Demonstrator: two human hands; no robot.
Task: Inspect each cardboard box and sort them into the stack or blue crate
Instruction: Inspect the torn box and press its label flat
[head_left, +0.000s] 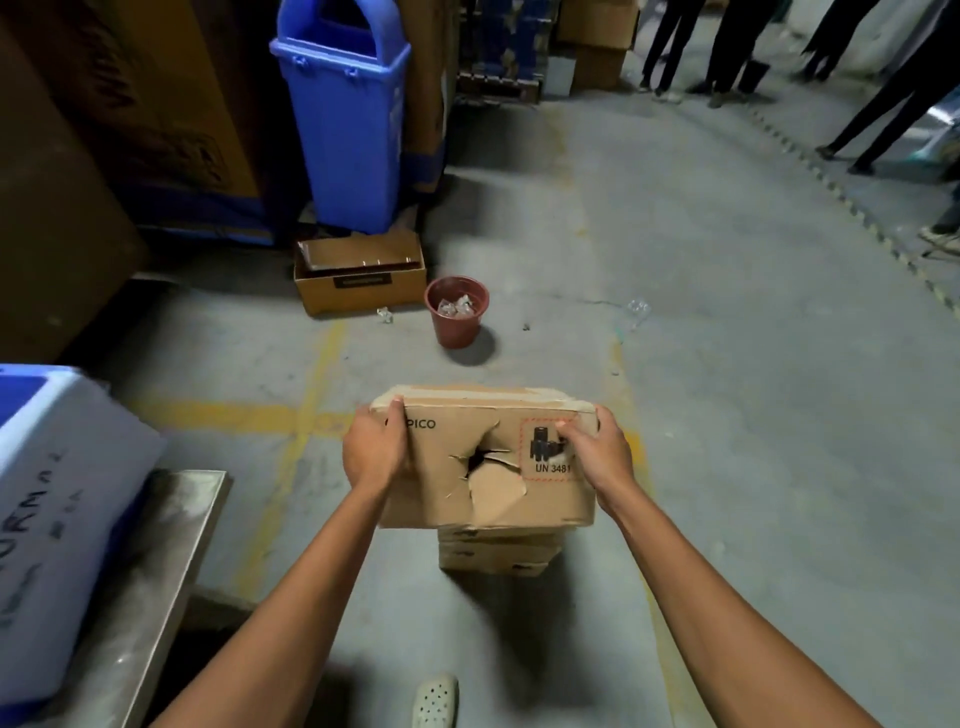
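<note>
A brown cardboard box (467, 499) marked PICO and UN 3481 is held up in front of me, its facing side torn open with a ragged hole in the middle. My left hand (373, 451) grips its left end, and my right hand (602, 457) grips its right end, thumb on the facing side. Directly below it a stack of cardboard boxes (493, 556) stands on the floor, mostly hidden by the held box. The blue crate (62, 499) with handwriting on its pale side sits at the left on a metal table.
The metal table (171, 545) edge runs along the lower left. A red bucket (456, 312), an open carton (358, 275) and a tall blue bin (343, 119) stand ahead. Big cartons line the left. Several people's legs (727, 47) are at the far right.
</note>
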